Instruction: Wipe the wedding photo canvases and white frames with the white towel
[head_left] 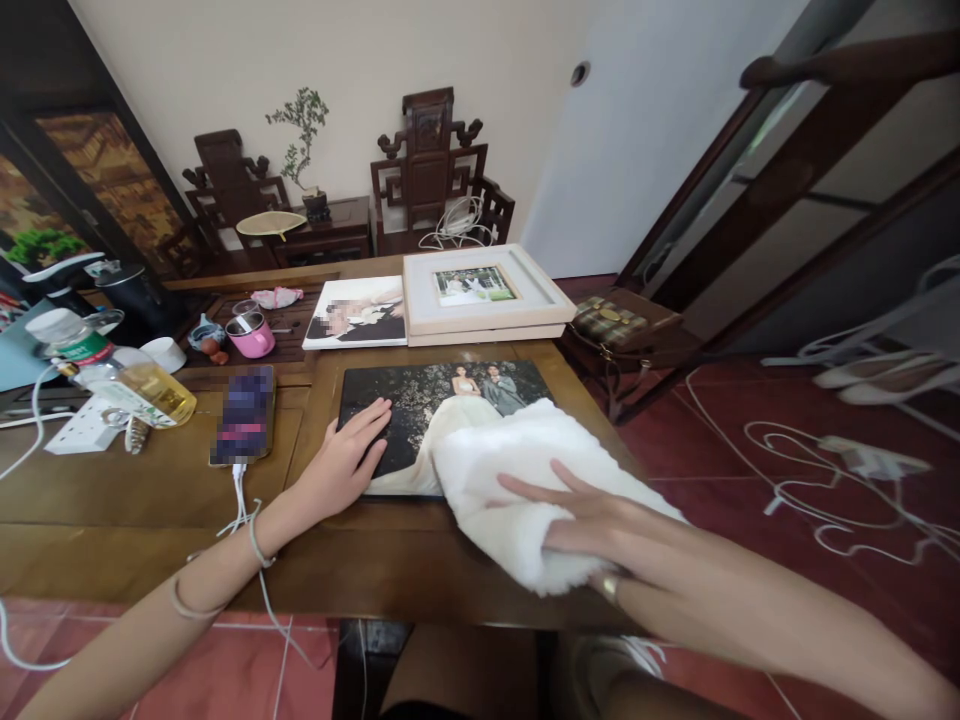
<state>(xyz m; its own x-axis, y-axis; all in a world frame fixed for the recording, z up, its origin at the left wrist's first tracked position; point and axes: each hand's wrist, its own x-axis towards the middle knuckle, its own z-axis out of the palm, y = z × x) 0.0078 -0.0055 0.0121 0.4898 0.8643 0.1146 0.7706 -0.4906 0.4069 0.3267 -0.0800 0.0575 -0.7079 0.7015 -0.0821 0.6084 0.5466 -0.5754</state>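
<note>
A wedding photo panel (405, 420) with a dark background lies flat on the wooden table in front of me. My left hand (356, 455) rests on its left edge, fingers stretched out and pressing flat, holding nothing. Over the panel's right part and the table's edge spreads a thick white plush cloth (502, 460), which hides the photo's lower right. My right hand (585, 515) is on this cloth, two fingers extended across the top and the rest tucked into a fold, so the cloth is in its grip.
Behind the panel are a pale framed photo (487, 310) and a white photo board (356, 315). To the left lie a phone (244, 415) on a cable, a pink cup (251, 335), a tilted bottle (127, 375) and a power strip (86, 425). A checked bag (611, 320) sits beyond the right edge.
</note>
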